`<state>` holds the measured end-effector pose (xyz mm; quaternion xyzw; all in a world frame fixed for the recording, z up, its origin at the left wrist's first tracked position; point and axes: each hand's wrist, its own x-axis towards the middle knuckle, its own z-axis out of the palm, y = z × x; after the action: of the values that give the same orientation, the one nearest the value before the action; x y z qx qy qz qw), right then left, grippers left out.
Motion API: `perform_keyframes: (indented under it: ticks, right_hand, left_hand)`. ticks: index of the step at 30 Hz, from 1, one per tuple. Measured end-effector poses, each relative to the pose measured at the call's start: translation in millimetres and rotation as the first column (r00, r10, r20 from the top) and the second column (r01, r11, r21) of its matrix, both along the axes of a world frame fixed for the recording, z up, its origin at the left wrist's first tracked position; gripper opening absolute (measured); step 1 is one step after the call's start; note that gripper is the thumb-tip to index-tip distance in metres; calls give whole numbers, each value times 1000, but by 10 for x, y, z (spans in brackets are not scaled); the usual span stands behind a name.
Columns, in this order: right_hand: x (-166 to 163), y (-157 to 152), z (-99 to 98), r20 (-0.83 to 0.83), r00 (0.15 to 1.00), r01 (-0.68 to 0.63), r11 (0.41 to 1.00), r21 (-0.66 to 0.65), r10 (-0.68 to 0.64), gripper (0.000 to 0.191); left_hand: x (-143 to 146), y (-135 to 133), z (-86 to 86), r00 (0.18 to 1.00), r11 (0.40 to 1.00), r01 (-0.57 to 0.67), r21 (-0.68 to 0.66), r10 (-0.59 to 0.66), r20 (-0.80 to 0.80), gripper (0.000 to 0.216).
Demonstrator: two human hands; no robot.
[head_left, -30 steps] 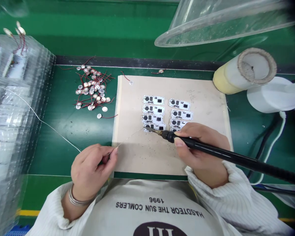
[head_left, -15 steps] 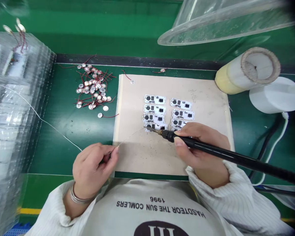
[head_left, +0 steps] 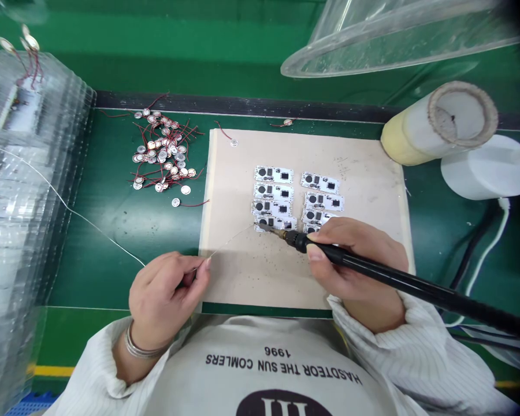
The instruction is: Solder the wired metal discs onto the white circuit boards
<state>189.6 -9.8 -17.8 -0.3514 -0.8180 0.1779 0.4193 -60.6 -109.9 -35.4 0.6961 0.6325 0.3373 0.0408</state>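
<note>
Between the thumb and forefinger of my left hand [head_left: 169,289] is pinched a thin solder wire [head_left: 231,237]. Its free end reaches the left end of a small white circuit board [head_left: 289,223], the lowest in the left column. My right hand [head_left: 357,263] grips a black soldering iron [head_left: 368,263] like a pen, its tip at that same left end of the board. Whether tip and wire touch is too small to tell. More boards [head_left: 274,174] lie in two columns on a beige sheet [head_left: 260,277]; my right hand partly hides the lower right ones.
A pile of small round discs with red wires [head_left: 164,153] lies left of the sheet. Stacked clear trays [head_left: 13,202] stand at far left. At right are a yellowish-white cylinder [head_left: 409,136], a white round object [head_left: 476,170] and cables. A clear plastic piece [head_left: 351,55] hangs above.
Both hands stay nearly where they were, the iron's tip and the wire still at the same board. The view has shifted very slightly.
</note>
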Motion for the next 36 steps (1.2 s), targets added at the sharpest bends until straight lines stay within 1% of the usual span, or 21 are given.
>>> perform_keyframes:
  ticks: [7,13,17,21,25,27,28,31,33,34,35,36]
  right_hand:
    - [-7,20,-66,-76,996,40,999,-2,-40,13]
    - [-6,17,-85,-121,992,34,999,-36,-38,15]
    - [-5,13,-78,-107,993,42,998,-48,-47,14]
    - [-4,12,-47,-62,997,48,999,-13,-49,15]
    - [-3,2,-3,-9,1000,-11,1000,20,11,22]
    - [4,-6,-9,-22,999,-39,999,11,39,23]
    - [12,-9,-25,-55,998,-26,1000,1,26,23]
    - [49,-3,-110,-225,971,74,997,-18,-76,20]
    - [78,12,-162,-313,945,95,995,-14,-94,20]
    - [91,20,-178,-332,939,89,996,-20,-91,20]
    - [101,27,-185,-341,936,82,996,-32,-88,20]
    - [108,32,-185,-347,934,79,996,-43,-89,20]
  left_hand:
    - [-9,-6,-10,1000,1000,0,23,0,-10,14]
    - [-9,1,-11,1000,999,7,31,-7,-16,14]
    - [-6,5,-10,1000,1000,7,28,-7,-11,15]
    - [1,20,-23,1000,1000,3,27,-3,-6,15]
    - [10,36,-31,1000,999,0,36,0,-3,15]
    - [21,31,-24,1000,999,-9,34,9,-8,14]
    - [26,25,-14,1000,999,-19,27,19,-10,14]
    - [21,-9,41,998,998,-56,-4,56,10,14]
    - [-26,-33,99,997,997,-55,-54,58,57,13]
    - [-69,-41,134,995,994,-34,-102,43,88,12]
    - [-124,-45,170,992,986,13,-165,8,129,12]
    - [-188,-42,209,983,966,91,-242,-48,180,12]
